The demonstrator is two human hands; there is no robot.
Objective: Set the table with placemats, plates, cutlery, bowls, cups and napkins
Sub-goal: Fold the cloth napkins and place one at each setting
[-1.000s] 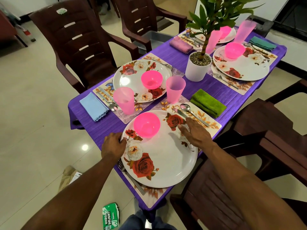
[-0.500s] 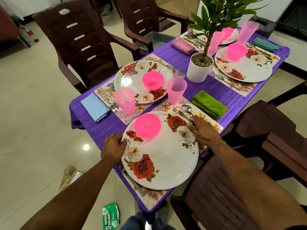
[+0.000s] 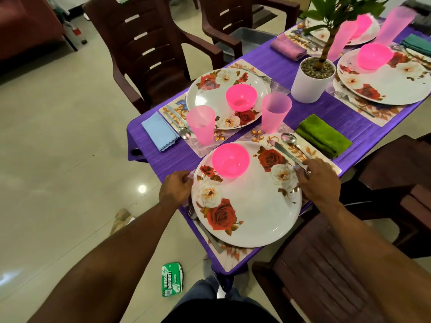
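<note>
Head view of the near place setting at the near corner of the purple tabletop (image 3: 303, 117). The floral plate (image 3: 254, 210) lies on its placemat (image 3: 235, 259), carrying a pink bowl (image 3: 230, 160) on its far-left part. The left hand (image 3: 176, 190) meets the plate's left rim with fingers curled at the edge; whether they actually pinch the rim cannot be told. The right hand (image 3: 319, 183) lies over the plate's right rim, fingers bent loosely, their tips at the handle end of the knife (image 3: 285, 155); a firm grip is not evident. The knife and the spoon (image 3: 292, 142) lie side by side, long axes running from the right hand away toward the far left, so the right hand is plainly the nearer one for straightening them. A pink cup (image 3: 275, 112) stands beyond the setting, and a green napkin (image 3: 324, 135) lies to the right of the cutlery. A fork (image 3: 205, 229) lies partly hidden beneath the plate's left edge.
</note>
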